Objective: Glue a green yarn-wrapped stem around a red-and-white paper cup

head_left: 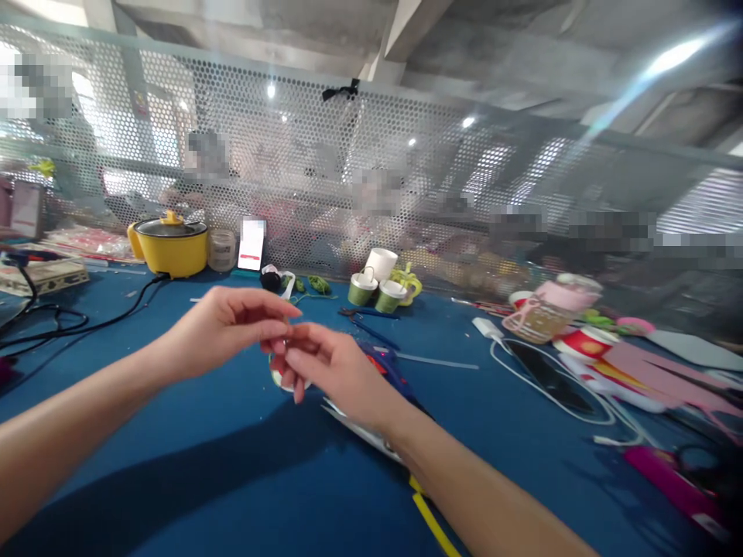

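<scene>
Over the middle of the blue table, my left hand and my right hand meet at the fingertips. Both are closed in a pinch, and whatever lies between them is too small and blurred to name. Behind my right wrist lies a blue tool with red parts, perhaps a glue gun, partly covered by the hand. A silvery long tool shows beneath the right forearm. Just below the fingertips, a small round whitish item is mostly hidden. A yellow strip sticks out near the front edge.
At the back stand small green-and-white pots, pliers, a phone, a jar and a yellow electric pot with a cord. Rightward lie a dark phone, white cables and a pink-lidded bottle. A perforated screen rises behind.
</scene>
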### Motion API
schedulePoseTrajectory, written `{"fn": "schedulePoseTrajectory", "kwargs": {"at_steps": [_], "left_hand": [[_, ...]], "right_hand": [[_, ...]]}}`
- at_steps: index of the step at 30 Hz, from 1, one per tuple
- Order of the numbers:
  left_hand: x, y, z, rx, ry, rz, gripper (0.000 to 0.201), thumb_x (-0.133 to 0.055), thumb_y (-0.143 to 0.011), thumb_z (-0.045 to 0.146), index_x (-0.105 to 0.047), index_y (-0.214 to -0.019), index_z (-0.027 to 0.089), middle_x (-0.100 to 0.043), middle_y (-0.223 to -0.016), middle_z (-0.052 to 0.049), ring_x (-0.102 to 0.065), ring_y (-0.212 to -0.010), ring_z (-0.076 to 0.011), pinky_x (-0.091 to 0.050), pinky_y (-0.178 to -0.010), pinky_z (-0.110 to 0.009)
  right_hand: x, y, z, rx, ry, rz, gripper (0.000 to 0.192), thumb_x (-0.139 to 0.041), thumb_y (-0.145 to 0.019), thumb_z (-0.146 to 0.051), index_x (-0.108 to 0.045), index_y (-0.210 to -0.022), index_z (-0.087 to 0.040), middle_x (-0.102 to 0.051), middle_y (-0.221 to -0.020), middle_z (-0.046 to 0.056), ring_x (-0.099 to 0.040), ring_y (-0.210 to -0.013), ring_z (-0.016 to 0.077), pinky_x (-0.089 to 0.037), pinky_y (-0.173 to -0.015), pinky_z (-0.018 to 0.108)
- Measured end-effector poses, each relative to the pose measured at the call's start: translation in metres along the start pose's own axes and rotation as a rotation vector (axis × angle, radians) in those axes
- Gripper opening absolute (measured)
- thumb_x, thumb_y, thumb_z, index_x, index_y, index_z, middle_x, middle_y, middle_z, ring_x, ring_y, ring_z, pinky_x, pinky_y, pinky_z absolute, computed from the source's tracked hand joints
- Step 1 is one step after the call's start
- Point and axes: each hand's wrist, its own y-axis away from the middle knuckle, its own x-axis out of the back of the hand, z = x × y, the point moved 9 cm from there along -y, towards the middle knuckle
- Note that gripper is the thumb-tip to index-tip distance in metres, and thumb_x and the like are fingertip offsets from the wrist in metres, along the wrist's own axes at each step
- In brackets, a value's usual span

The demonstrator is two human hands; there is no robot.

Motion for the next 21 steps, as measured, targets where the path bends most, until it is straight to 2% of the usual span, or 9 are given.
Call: {"fn": "schedulePoseTrajectory", "kwargs": {"at_steps": [2,6,8,10,13,15,18,21], "left_hand": [[0.022,-0.006,0.014,-0.105,-0.133,0.164,0.009,-0.06,-0.068,0.019,-0.061,-0.076,0.016,-0.063,-0.062,0.001,-0.058,-0.055,-0.0099,-0.048,-0.055,-0.021],[0.051,-0.014,0.037,-0.244,-0.265,0.35,0.005,-0.061,-0.068,0.022,-0.061,-0.071,0.018,-0.064,-0.064,0.001,-0.058,-0.058,-0.0098,-0.047,-0.056,-0.02],[0.061,-0.015,0.039,-0.274,-0.279,0.447,0.007,-0.061,-0.067,0.023,-0.061,-0.07,0.017,-0.063,-0.064,0.001,-0.058,-0.059,-0.0102,-0.047,-0.057,-0.02],[0.065,-0.017,0.032,-0.263,-0.294,0.516,0.009,-0.063,-0.065,0.025,-0.06,-0.068,0.016,-0.062,-0.062,0.002,-0.057,-0.057,-0.0104,-0.045,-0.055,-0.021],[0.055,-0.027,-0.004,-0.117,-0.235,0.457,0.012,-0.061,-0.065,0.026,-0.058,-0.068,0.015,-0.059,-0.057,0.002,-0.054,-0.053,-0.0096,-0.043,-0.052,-0.021],[0.042,-0.031,-0.031,-0.02,-0.139,0.379,0.015,-0.06,-0.065,0.028,-0.056,-0.066,0.014,-0.059,-0.056,0.001,-0.054,-0.053,-0.0097,-0.044,-0.053,-0.022],[0.017,-0.03,-0.055,0.041,-0.063,0.248,0.016,-0.058,-0.068,0.029,-0.055,-0.068,0.014,-0.059,-0.059,0.001,-0.053,-0.054,-0.0095,-0.043,-0.054,-0.023],[0.001,-0.02,-0.064,0.038,-0.168,0.16,0.016,-0.055,-0.071,0.031,-0.055,-0.069,0.015,-0.057,-0.063,0.0,-0.05,-0.057,-0.01,-0.042,-0.056,-0.024]], "right_hand": [[0.013,-0.021,-0.013,0.063,0.057,0.074,0.01,-0.049,-0.077,-0.016,-0.055,-0.084,-0.015,-0.057,-0.069,0.0,-0.054,-0.055,0.0076,-0.047,-0.054,0.022],[0.029,-0.064,-0.041,0.238,0.144,0.115,0.007,-0.049,-0.076,-0.015,-0.056,-0.079,-0.016,-0.058,-0.067,-0.001,-0.055,-0.058,0.0084,-0.048,-0.057,0.023],[0.037,-0.078,-0.051,0.297,0.259,0.139,0.007,-0.049,-0.076,-0.014,-0.056,-0.079,-0.016,-0.057,-0.067,-0.001,-0.054,-0.059,0.0084,-0.047,-0.059,0.023],[0.045,-0.083,-0.056,0.326,0.447,0.168,0.008,-0.049,-0.076,-0.016,-0.057,-0.079,-0.015,-0.056,-0.065,-0.001,-0.052,-0.057,0.0088,-0.045,-0.057,0.023],[0.061,-0.072,-0.055,0.344,0.781,0.245,0.009,-0.051,-0.076,-0.019,-0.059,-0.074,-0.015,-0.057,-0.068,0.0,-0.05,-0.061,0.0104,-0.042,-0.059,0.025],[0.071,-0.058,-0.049,0.322,0.905,0.289,0.009,-0.051,-0.076,-0.019,-0.058,-0.071,-0.015,-0.058,-0.069,0.001,-0.05,-0.063,0.0112,-0.04,-0.06,0.025],[0.078,-0.033,-0.031,0.246,0.947,0.284,0.009,-0.052,-0.076,-0.019,-0.057,-0.069,-0.015,-0.057,-0.068,0.001,-0.05,-0.063,0.0115,-0.04,-0.059,0.025],[0.072,-0.009,-0.012,0.154,0.904,0.262,0.01,-0.052,-0.077,-0.022,-0.056,-0.069,-0.016,-0.055,-0.066,0.0,-0.049,-0.058,0.0105,-0.04,-0.055,0.023]]}}
